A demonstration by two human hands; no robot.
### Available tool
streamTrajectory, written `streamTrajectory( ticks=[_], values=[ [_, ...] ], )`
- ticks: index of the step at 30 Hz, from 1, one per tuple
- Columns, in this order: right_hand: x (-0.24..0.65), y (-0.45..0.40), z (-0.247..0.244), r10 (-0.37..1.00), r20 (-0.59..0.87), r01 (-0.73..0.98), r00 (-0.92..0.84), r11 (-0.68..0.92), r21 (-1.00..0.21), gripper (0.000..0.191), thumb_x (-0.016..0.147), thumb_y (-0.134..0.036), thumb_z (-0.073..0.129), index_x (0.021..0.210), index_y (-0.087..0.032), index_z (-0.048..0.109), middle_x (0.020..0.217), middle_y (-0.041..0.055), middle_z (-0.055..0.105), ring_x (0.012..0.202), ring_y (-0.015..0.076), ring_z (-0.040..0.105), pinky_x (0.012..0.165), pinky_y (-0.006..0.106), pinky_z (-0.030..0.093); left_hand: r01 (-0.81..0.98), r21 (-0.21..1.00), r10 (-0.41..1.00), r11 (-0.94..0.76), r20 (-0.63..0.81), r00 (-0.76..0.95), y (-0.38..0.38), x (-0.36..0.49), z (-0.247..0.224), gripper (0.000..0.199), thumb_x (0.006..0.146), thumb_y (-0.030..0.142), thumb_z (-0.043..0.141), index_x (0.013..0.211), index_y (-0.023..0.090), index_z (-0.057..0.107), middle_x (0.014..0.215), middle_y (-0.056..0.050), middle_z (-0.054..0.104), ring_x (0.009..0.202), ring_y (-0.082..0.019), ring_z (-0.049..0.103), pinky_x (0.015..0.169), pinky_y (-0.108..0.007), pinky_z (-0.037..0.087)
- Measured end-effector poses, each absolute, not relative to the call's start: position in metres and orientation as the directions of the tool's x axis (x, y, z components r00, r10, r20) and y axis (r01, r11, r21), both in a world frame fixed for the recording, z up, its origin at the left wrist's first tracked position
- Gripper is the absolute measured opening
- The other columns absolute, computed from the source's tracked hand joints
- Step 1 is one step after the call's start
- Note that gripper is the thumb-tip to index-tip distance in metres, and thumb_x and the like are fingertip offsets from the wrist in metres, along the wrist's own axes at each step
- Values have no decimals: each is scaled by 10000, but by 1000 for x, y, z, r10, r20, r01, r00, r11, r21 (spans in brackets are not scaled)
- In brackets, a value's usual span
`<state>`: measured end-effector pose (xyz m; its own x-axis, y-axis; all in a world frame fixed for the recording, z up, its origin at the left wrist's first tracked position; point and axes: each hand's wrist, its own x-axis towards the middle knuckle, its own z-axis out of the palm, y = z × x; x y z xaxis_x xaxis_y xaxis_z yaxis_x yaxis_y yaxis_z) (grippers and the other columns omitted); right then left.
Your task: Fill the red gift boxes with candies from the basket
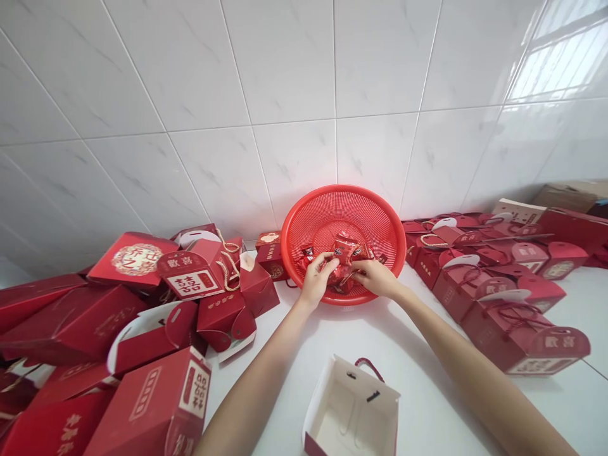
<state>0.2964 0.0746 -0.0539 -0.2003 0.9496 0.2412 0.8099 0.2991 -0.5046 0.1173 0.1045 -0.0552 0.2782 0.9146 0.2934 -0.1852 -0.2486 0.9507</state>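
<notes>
A red plastic colander (pixel 342 202) leans toward me by the wall, with several small red wrapped snack packets (pixel 346 246) lying low inside it. Over its near rim reaches my left hand (pixel 317 278), its thumb and fingers closed on one of the shiny packets. From the other side my right hand (pixel 375 277) pinches at a red wrapper among the same packets; its fingertips are partly hidden. Below my hands, between my forearms, stands an open gift box (pixel 363 421) with a white inside and a dark red cord handle.
Red gift boxes lie heaped on the left (pixel 147 399). Closed red boxes with cord handles (pixel 503 316) stand in rows on the right. A small red box (pixel 272 256) sits beside the colander. Behind rises a white tiled wall (pixel 294 76); cardboard (pixel 567 193) lies far right.
</notes>
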Motion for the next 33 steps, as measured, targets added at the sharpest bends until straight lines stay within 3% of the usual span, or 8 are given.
streamTrajectory(
  ticks=[7,12,15,18,22,26,29,33],
  values=[
    [301,83,-61,934,355,626,30,259,-735,147,865,-292,525,846,-217,651,810,42,707,758,214,626,732,341,486,-229,954,931,-193,252,265,107,119,-58,328,728,448,710,932,198,649,908,-12,690,849,-167,638,793,-269,497],
    [302,81,-57,933,316,334,173,246,-910,338,835,-554,564,723,-239,513,684,9,613,637,187,580,603,320,475,-246,953,937,-178,241,255,106,119,-58,320,714,434,741,913,198,657,881,-9,695,829,-165,646,776,-267,506],
    [302,79,-53,953,245,205,178,208,-957,408,780,-618,625,718,-251,459,628,-3,600,581,185,597,546,311,456,-253,952,933,-170,238,269,105,120,-58,316,712,438,734,903,200,649,854,4,684,803,-154,636,771,-264,500],
    [303,78,-50,963,208,82,172,197,-977,450,728,-635,687,749,-249,458,656,2,642,608,209,670,593,331,506,-258,953,936,-158,228,269,105,120,-57,317,711,450,723,888,203,630,832,13,670,799,-152,629,776,-267,499],
    [304,77,-47,943,280,-29,182,289,-957,418,705,-589,742,783,-251,510,804,10,706,808,259,740,815,417,562,-248,960,946,-134,198,257,104,120,-56,335,704,473,729,871,208,610,832,14,661,806,-159,633,767,-276,510],
    [306,75,-45,922,360,58,144,356,-933,246,765,-466,715,885,-259,655,1030,36,751,1022,250,700,956,425,519,-257,959,950,-117,184,252,104,119,-56,368,689,498,746,870,211,604,844,14,658,813,-165,649,764,-284,531],
    [307,74,-45,909,398,129,121,384,-915,221,750,-410,712,894,-242,704,1132,56,738,1092,255,669,968,416,509,-283,953,947,-104,182,264,105,119,-56,395,671,513,766,857,210,594,818,19,644,806,-173,666,780,-303,552],
    [304,71,-44,896,436,84,80,430,-899,219,730,-377,728,876,-214,729,1163,88,729,1124,269,659,958,420,517,-304,949,939,-87,180,293,106,118,-58,411,700,523,760,898,214,576,844,13,658,788,-192,697,793,-363,582]
  ],
)
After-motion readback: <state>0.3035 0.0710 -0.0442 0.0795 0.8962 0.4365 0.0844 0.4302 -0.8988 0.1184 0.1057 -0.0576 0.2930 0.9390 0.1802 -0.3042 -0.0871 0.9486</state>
